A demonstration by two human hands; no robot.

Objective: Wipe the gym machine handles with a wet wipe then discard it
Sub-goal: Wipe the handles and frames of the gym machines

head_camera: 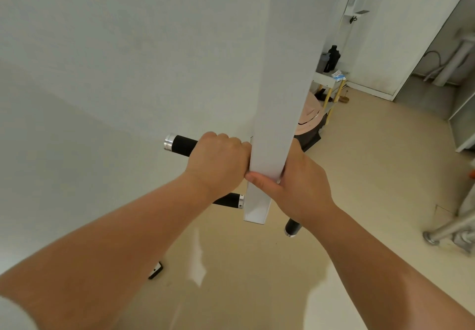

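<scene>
A white upright beam [279, 98] of the gym machine carries black foam handles with silver end caps. My left hand [218, 161] is closed around the upper left handle [180, 145], next to the beam. My right hand [300, 183] is closed at the beam's right side, with its thumb lying across the beam's front. What its fingers wrap is hidden, apparently the upper right handle. A lower left handle [228, 200] and a lower right handle [291, 227] stick out beneath my hands. No wet wipe shows; either palm could hide one.
A small black device [155, 270] lies on the beige floor by the white wall. Behind the beam stands a small shelf [330, 80] with a dark bottle [333, 58] and a pink cloth [309, 116] below. A metal post [447, 232] leans at the right edge.
</scene>
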